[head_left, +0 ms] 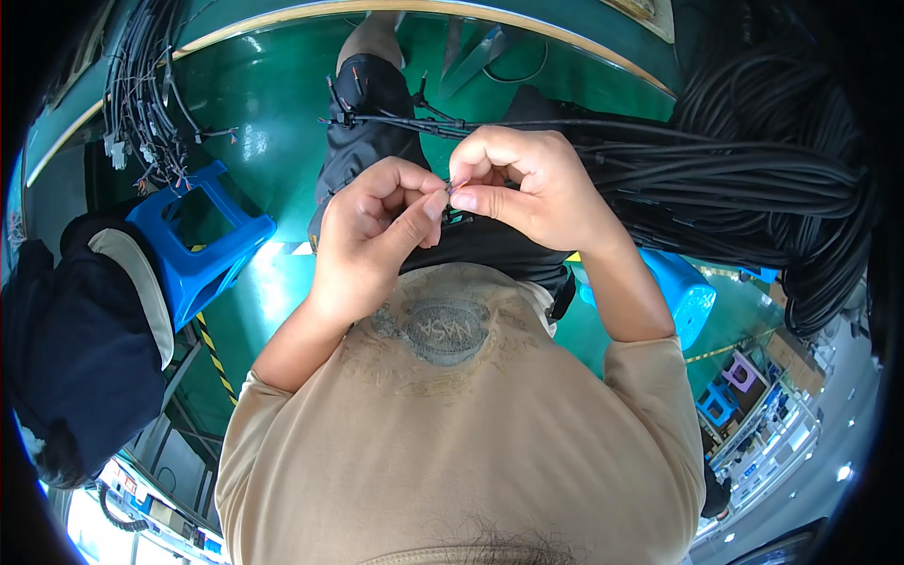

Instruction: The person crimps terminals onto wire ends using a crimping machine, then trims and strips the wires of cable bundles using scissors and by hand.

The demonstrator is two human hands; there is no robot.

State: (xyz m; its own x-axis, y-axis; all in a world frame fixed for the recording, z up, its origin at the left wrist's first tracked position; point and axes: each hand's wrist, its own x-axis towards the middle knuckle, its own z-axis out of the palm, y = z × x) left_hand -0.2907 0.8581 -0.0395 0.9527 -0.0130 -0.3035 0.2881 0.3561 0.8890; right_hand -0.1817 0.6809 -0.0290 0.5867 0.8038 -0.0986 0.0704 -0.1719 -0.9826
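My left hand [367, 226] and my right hand [541, 184] meet above my lap, thumb and fingertips pinched together on each. Between them are thin wires [456, 187], too small to make out in detail, and each hand grips them. Just beyond my fingers, black cables [405, 121] run across my thighs, with short coloured wire ends showing at their left tips. To the right these cables join a thick bundle of black cables [725, 179]. My fingers hide most of the wires' ends.
A table edge [282, 16] curves across the far side. More cables [146, 94] with bare ends and pale connectors hang over it at the left. A blue stool [151, 217] stands left, beside dark cloth [85, 348]; a blue plastic object [692, 306] is at my right.
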